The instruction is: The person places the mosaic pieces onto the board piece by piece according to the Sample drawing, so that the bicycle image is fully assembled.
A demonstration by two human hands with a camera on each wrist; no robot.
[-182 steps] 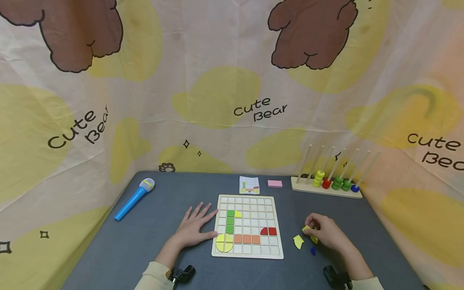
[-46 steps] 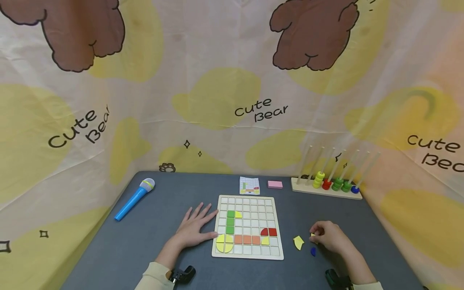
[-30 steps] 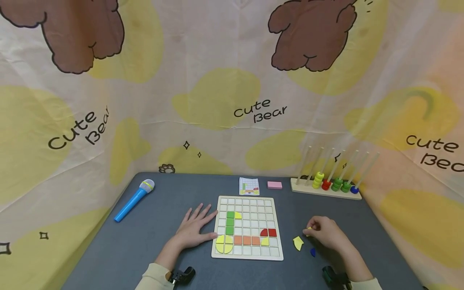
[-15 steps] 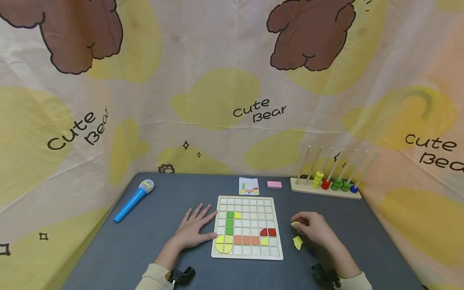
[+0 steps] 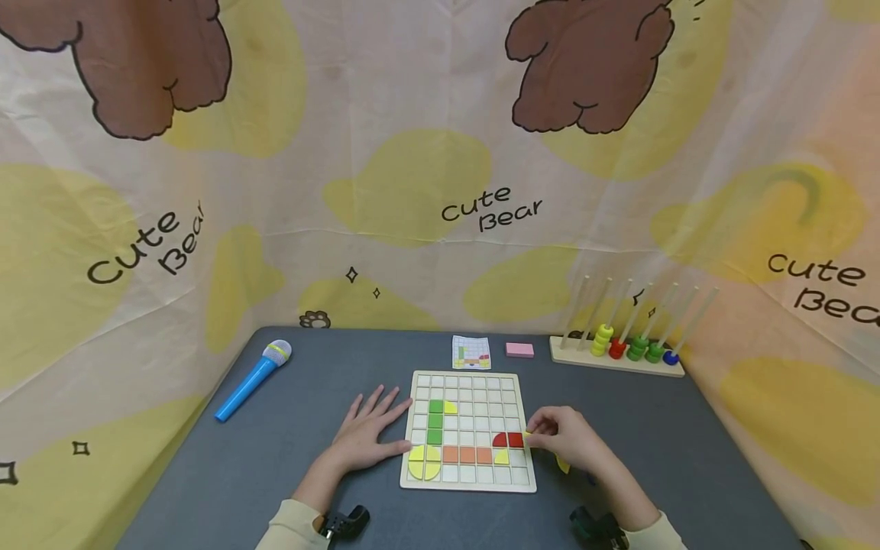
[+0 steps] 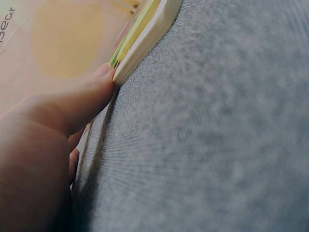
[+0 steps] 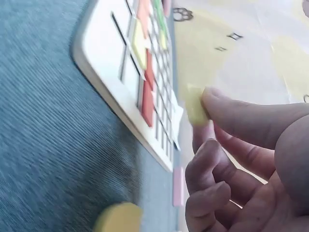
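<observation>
My right hand [image 5: 567, 437] pinches a small yellow tile [image 7: 195, 105] between thumb and fingers, at the right edge of the white grid board [image 5: 474, 388]. On the board are green squares [image 5: 435, 422], a yellow rounded group [image 5: 424, 463], orange squares [image 5: 467, 455], two red tiles [image 5: 516, 440] and single yellow tiles [image 5: 501, 457]. My left hand [image 5: 367, 431] lies flat with fingers spread; its thumb and fingertips touch the board's left edge. Another yellow piece [image 5: 563, 464] lies on the table, partly covered by my right hand. A blue piece by the right wrist is mostly hidden.
Behind the board lie a printed pattern card [image 5: 471, 353] and a pink block [image 5: 519, 350]. An abacus with upright pegs [image 5: 619, 355] stands at the back right. A blue toy microphone [image 5: 253, 382] lies at the left, before a patterned cloth backdrop [image 5: 385, 183].
A yellow tile now sits right of the orange row. My right hand has picked up another yellow tile and carried it left to the board. My left hand has stayed put.
</observation>
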